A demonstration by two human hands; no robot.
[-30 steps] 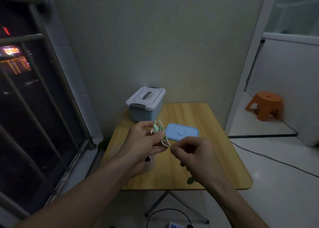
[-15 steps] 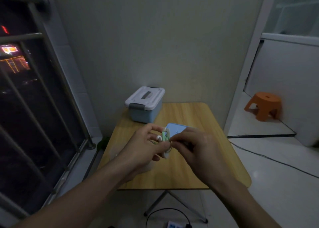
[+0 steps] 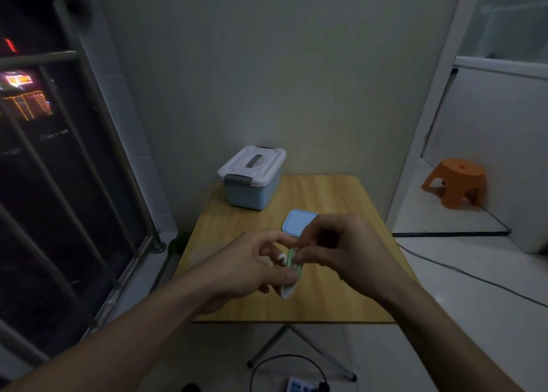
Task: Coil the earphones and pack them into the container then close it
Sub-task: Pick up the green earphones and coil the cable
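From the head view, both hands meet low over the middle of the wooden bench (image 3: 350, 202), working a small bundle of green-and-white earphones (image 3: 292, 258) between them. The left hand (image 3: 249, 268) cups the bundle from below, its fingers curled narrow around the loops, while the right hand (image 3: 335, 251) pinches the top of the coil with thumb and forefinger. The step in hand looks like the last of the coiling: cinching the loops so they stay together. A pale, partly see-through shape below the hands may be the open container (image 3: 289, 291), though it is too hidden to be sure; its blue lid (image 3: 296, 222) lies flat just beyond the right hand. A larger lidded storage box (image 3: 252, 181) sits at the far left corner. Next, I judge, the coil must be kept tight while it is lowered into the container. Against the frame a second ago, the right hand has moved up from the cable's loose end to the coil itself, covering more of the lid.
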